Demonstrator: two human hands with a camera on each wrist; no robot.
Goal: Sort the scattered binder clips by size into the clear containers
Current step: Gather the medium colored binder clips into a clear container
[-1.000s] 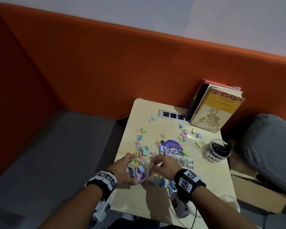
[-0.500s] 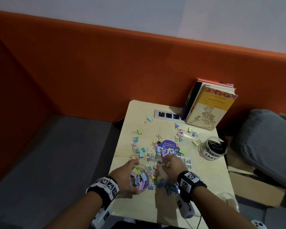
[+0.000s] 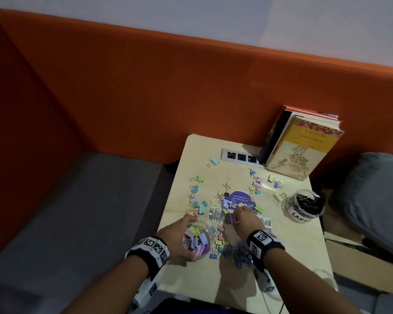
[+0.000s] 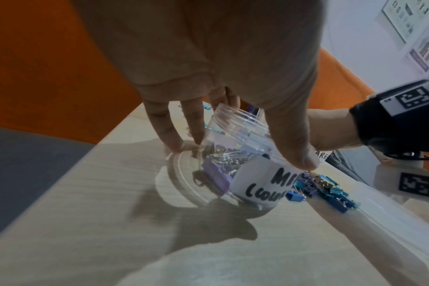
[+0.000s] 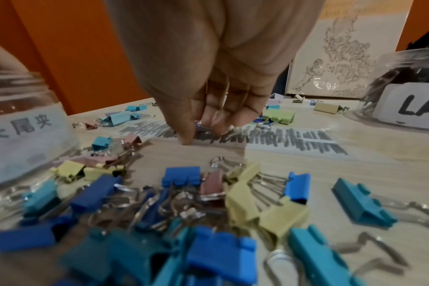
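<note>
While the head view shows only the back of the right hand [image 3: 244, 219], the right wrist view shows its fingertips [image 5: 209, 123] pinching a purple clip [image 5: 201, 126] against the table [image 3: 288, 250]. The left hand [image 3: 177, 236] grips a clear jar [image 4: 238, 160], fingers and thumb curled round it; pastel clips fill it. A second jar [image 3: 303, 208], far right, holds black clips. Loose clips [image 5: 208, 203] lie scattered between them.

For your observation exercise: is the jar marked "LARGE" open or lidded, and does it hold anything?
Open: the large jar shows a bare rim with no lid, and black clips sit inside.
</note>
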